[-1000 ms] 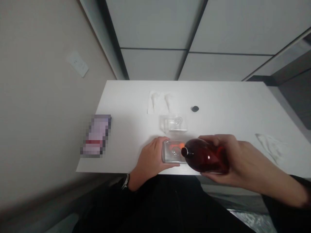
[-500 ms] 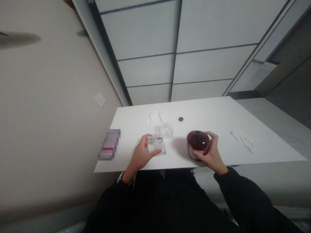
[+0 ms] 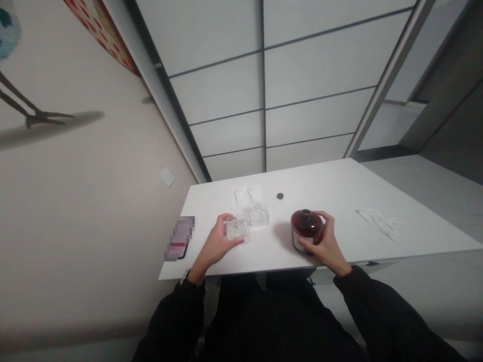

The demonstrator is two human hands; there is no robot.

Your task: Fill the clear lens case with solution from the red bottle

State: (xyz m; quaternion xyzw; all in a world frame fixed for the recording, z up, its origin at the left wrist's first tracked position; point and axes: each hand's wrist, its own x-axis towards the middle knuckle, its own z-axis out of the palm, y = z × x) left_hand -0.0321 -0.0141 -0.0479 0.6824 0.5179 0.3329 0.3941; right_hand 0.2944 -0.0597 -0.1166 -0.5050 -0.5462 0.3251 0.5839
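Head view, one white table [image 3: 339, 186], two clear boxes, left hand [image 3: 215, 246] curled around nearer box [image 3: 237, 230], second box [image 3: 258, 213] behind, right hand [image 3: 324, 244] clasping one red bottle [image 3: 306, 229], one black cap [image 3: 279, 196], two tissues [image 3: 379, 221].

- I can read no text anywhere.
- The pale label on the brown bottle [image 3: 306, 229], under my right-hand fingers [image 3: 327, 221], is too small to make out.

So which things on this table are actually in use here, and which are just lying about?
In use:
- dark red bottle, upright, gripped by the right hand
- clear glass container, held by the left hand

Lying about:
- second clear container, just behind the first
- white packet
- small black cap
- crumpled white tissue
- blurred flat item near the table's left edge
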